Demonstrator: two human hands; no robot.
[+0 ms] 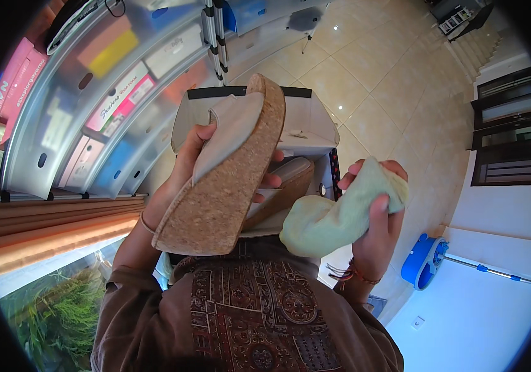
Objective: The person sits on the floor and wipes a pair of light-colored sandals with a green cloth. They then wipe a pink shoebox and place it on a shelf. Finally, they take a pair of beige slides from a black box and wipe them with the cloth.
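My left hand (pixel 194 146) is closed around a wedge sandal (pixel 216 186) with a thick cork sole and a pale upper. The sandal is tilted, its cork side facing me and its toe pointing away. Bunched in my right hand (pixel 382 214) is a pale green cloth (pixel 327 223), held to the right of the sandal and apart from it. Behind them an open shoebox (pixel 321 127) has its lid folded back. A second cork wedge sandal (pixel 290 186) lies in the box, partly hidden by the first.
Stacked translucent shoe bins (pixel 61 133) stand along the left, with a pink box (pixel 14 87) at the far left. Orange curtains (pixel 61 232) hang below them. A blue mop bucket (pixel 423 263) stands on the tiled floor (pixel 371 80) at the right.
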